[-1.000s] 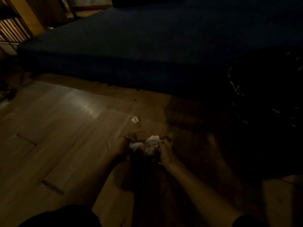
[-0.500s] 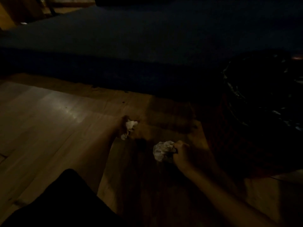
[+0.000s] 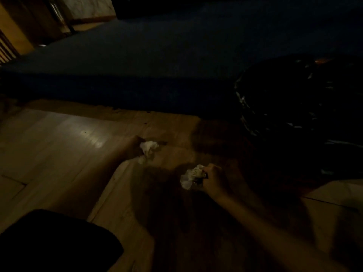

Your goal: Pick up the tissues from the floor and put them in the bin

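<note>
The room is very dark. My right hand [image 3: 213, 179] is closed around a crumpled white tissue [image 3: 191, 176] just above the wooden floor, in the middle of the view. My left hand [image 3: 135, 147] reaches further out and grips another white tissue [image 3: 149, 148] at floor level; a small scrap of it hangs below the hand. The bin [image 3: 294, 107], lined with a black bag, stands at the right, beyond my right hand.
A dark blue mattress or bed [image 3: 157, 65] fills the far side and borders the wooden floor [image 3: 59, 144]. Wooden furniture [image 3: 19, 26] stands at the far left. My dark-clothed knee [image 3: 55, 244] is at the bottom left.
My hands, together on one tissue a second ago, have parted. The left hand reached forward and took the further tissue; the right hand holds the first one and has drifted right.
</note>
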Demonstrator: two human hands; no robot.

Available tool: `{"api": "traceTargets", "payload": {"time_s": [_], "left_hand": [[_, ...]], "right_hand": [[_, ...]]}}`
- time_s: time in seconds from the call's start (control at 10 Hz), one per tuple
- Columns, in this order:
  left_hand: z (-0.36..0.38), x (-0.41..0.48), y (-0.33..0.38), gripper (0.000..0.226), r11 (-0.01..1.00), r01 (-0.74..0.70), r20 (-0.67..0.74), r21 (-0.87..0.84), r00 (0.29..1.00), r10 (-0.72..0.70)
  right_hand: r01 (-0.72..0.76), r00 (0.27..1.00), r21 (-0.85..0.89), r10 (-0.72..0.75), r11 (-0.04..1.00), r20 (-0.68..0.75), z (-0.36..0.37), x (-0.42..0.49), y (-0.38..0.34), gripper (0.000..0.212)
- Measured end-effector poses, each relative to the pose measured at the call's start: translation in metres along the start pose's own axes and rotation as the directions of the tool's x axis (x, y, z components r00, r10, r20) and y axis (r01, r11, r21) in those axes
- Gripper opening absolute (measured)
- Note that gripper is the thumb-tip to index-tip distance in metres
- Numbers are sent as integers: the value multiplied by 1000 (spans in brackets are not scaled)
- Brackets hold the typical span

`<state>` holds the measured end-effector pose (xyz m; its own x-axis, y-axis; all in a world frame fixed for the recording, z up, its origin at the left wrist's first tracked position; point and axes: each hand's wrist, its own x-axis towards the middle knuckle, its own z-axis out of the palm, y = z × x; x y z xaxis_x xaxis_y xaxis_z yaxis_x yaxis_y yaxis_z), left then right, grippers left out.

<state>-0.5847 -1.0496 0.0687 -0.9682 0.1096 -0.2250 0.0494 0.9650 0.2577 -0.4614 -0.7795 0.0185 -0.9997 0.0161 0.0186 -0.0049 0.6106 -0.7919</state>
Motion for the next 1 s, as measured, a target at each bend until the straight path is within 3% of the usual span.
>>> {"api": "traceTargets", "payload": {"time_s": [0.1,0.2,0.4,0.5,0.6,0.7,0.8,0.9,1.0], "left_hand": [[-56,-16,58,16,991,-133,-101,-7,986,132],[-114,-36,127,7,970,-243,-148,-25,960,237],[-178,-47,274,12,877,-471,-163,-91,876,453],[-176,-46,339,8,842,-539,-89,-25,840,535],[-159,-40,386,19,811,-583,-16,49,811,585],[-133,-43,421,24,784,-606,116,133,795,595],[-105,-42,446,20,798,-594,290,102,785,547],[-84,-45,472,32,807,-580,307,114,793,526],[-82,-58,512,21,769,-632,73,102,775,627]], "right_hand": [[164,986,40,-164,986,-13,-33,0,-39,7],[302,949,-17,-303,953,-90,-83,6,-86,31],[433,831,-95,-438,896,-342,-209,12,-114,38],[315,884,-85,-324,945,-338,-269,7,-100,50],[36,971,-115,-62,993,-229,-316,6,-68,41],[-177,984,-138,172,975,-44,-347,-5,-33,20],[-271,950,-85,281,959,135,-374,-18,-17,38],[-204,977,-91,208,975,44,-405,-28,-16,36],[-167,984,-159,155,973,-85,-441,-40,-13,24]]}}
